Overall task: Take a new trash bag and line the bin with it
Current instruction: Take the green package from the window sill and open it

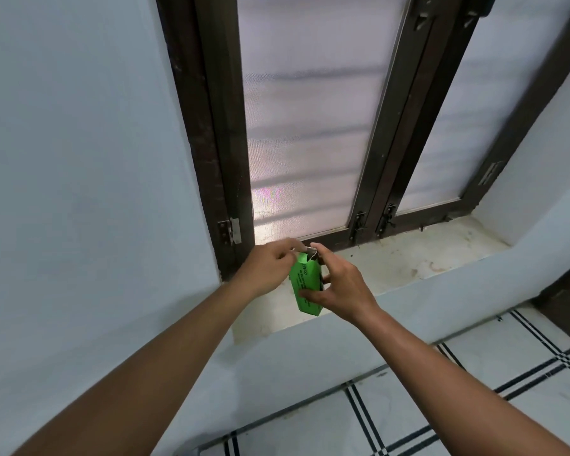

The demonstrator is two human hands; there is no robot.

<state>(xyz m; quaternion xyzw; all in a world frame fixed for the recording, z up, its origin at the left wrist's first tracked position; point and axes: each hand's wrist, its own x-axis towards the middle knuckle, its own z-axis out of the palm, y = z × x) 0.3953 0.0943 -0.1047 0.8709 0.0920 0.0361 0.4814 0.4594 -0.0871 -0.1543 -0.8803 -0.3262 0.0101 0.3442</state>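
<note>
Head view: over the near left corner of the window sill (408, 258), a green box (305, 284) is held in the curled fingers of the right hand (338, 287), its top flap (310, 249) pinched by the left hand (265, 268); the flap is best lifted gently, box steadied, so one bag can be drawn.

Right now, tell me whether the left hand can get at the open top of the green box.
Probably yes. The left hand is already at the open flap of the green box, fingers pinching there, while the right hand holds the box lower down, above the window sill. Nothing lies between.
</note>
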